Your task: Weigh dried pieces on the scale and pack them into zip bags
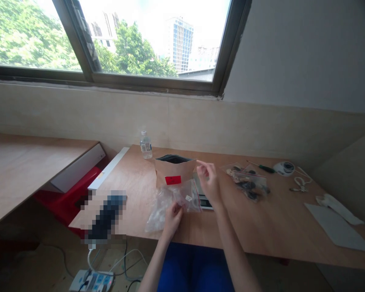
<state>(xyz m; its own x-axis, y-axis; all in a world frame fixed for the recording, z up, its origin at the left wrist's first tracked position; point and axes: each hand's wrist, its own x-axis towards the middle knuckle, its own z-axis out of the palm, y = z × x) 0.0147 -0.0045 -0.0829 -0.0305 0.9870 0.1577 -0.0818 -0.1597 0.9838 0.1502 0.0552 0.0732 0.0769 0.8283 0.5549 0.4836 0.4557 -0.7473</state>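
Observation:
My left hand [172,219] grips the near edge of a clear plastic bag [170,200] lying on the wooden table [261,227]. My right hand [209,181] is raised above the table beside a brown paper pouch [174,170] with a red label; its thumb and fingertips are pinched together, and what they hold is too small to make out. The pouch stands upright with its mouth open. A small scale [204,200] lies partly hidden under the bag and my right hand.
A small water bottle [145,144] stands behind the pouch. Right of my hand lie clear bags of dark small parts [249,182], a screwdriver [261,166], a tape roll [284,168], a white cable [301,184] and a grey sheet [337,229]. A power strip [93,280] lies on the floor.

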